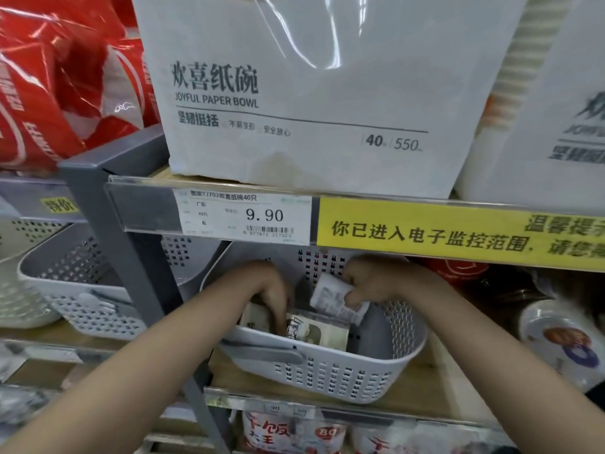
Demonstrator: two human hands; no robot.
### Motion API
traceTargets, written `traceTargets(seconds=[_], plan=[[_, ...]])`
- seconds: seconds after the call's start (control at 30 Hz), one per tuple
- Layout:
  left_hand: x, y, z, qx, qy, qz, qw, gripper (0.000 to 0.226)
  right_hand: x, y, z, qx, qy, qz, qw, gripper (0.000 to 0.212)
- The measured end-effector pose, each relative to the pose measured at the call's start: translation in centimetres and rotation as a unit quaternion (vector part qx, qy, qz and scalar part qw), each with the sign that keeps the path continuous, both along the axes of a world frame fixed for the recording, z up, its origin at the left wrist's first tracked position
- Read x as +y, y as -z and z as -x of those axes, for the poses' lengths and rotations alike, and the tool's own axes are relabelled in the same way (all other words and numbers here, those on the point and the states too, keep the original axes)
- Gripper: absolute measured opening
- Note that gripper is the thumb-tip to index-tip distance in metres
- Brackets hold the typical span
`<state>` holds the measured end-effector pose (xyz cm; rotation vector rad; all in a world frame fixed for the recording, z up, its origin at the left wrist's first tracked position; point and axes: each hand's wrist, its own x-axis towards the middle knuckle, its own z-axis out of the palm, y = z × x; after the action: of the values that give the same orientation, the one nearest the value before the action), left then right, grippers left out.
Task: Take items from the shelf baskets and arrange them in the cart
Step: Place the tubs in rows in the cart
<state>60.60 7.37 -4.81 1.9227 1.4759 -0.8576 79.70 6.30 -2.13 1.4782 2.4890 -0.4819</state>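
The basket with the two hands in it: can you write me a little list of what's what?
basket: pale perforated basket on a wooden shelf
left hand: left hand reaches down onto flat packets inside
right hand: right hand grips a small white pack, lifted above the packets
above: paper bowl bag
price tag: price tag reads 9.90

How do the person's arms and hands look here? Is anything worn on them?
Both forearms are bare up to the picture's edge: no sleeves show. The left hand and the right hand wear no gloves. I see no watch, bracelet or ring, though the fingers are partly hidden in the basket.
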Motion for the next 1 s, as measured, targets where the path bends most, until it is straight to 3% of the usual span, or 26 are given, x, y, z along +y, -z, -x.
traceTargets(seconds=[0.17, 0.3, 0.43, 0.53, 0.67, 0.83, 1.0], plan=[[-0.8, -0.8, 0.5, -0.044, 0.005, -0.062, 0.997, 0.084, -3.2, -1.4, -3.3, 0.214, 0.059, -0.008, 0.975, 0.036], [-1.9, -2.0, 0.8, -0.176, -0.032, -0.152, 0.972, 0.089, -6.7, -1.5, -5.4, 0.294, 0.063, -0.076, 0.951, 0.066], [-4.0, -3.2, 0.7, -0.233, -0.049, -0.254, 0.937, 0.081, -9.3, -0.5, -6.6, 0.359, 0.066, -0.171, 0.915, 0.059], [-6.1, -3.9, 0.7, -0.280, -0.056, -0.366, 0.886, 0.075, -10.8, 0.2, -7.2, 0.452, 0.053, -0.201, 0.867, 0.047], [-8.9, -4.7, 0.8, -0.299, -0.060, -0.523, 0.796, 0.078, -12.5, 0.4, -7.2, 0.557, 0.048, -0.211, 0.802, 0.052], [-13.2, -5.2, 0.8, -0.316, -0.060, -0.643, 0.694, 0.084, -13.6, 0.6, -6.8, 0.589, 0.048, -0.224, 0.775, 0.056], [-17.3, -5.2, 0.8, -0.269, -0.017, -0.724, 0.635, 0.067, -14.8, 0.5, -6.0, 0.604, 0.030, -0.246, 0.758, 0.059]])
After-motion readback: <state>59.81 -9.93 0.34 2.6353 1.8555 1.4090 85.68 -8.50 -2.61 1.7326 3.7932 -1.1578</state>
